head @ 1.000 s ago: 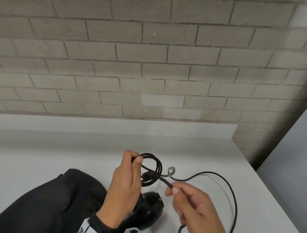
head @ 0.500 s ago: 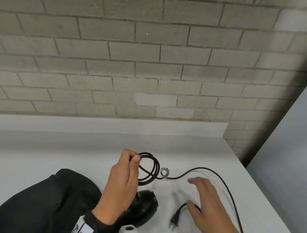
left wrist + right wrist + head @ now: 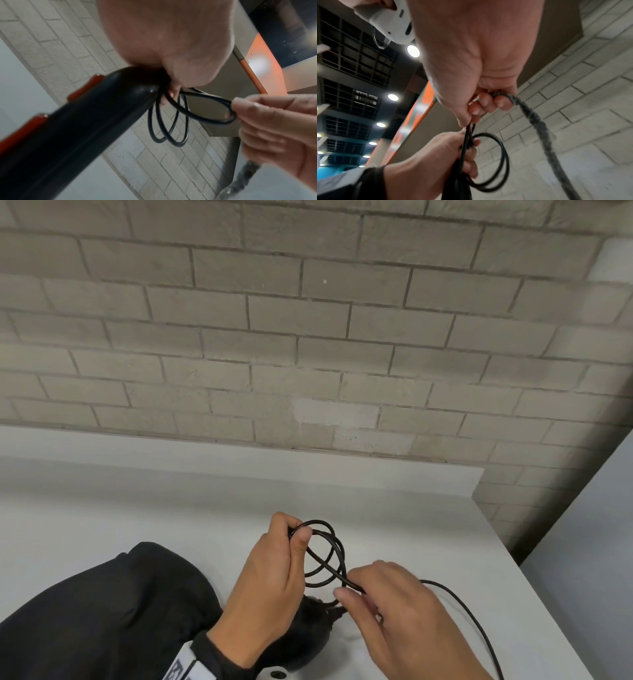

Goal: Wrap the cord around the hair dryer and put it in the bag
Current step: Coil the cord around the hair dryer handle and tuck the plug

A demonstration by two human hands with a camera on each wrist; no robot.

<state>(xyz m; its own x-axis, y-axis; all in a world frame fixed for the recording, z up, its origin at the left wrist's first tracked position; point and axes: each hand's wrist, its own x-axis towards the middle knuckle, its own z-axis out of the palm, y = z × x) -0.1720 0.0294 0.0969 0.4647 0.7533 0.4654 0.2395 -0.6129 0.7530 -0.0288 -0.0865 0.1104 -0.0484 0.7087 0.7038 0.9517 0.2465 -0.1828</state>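
The black hair dryer point(image 3: 310, 637) hangs under my left hand point(image 3: 298, 537), which grips its handle point(image 3: 77, 128) and pinches several coils of the black cord point(image 3: 330, 556) against the handle's end. My right hand point(image 3: 347, 589) pinches a strand of the cord point(image 3: 205, 120) just right of the coils, drawing out a loop. Loose cord point(image 3: 462, 611) trails from my right hand across the table to the right. The black bag point(image 3: 102, 611) lies at the lower left, beside the dryer. The dryer's body is mostly hidden by my left hand.
The white table point(image 3: 171, 508) backs onto a grey brick wall point(image 3: 308, 337). Its right edge point(image 3: 548, 594) drops off close to my right hand. Red buttons point(image 3: 30, 125) show on the dryer handle.
My right hand has left the spot by the plug on the table and come up and left, taking hold of the cord beside the coils. The left hand has kept its hold.
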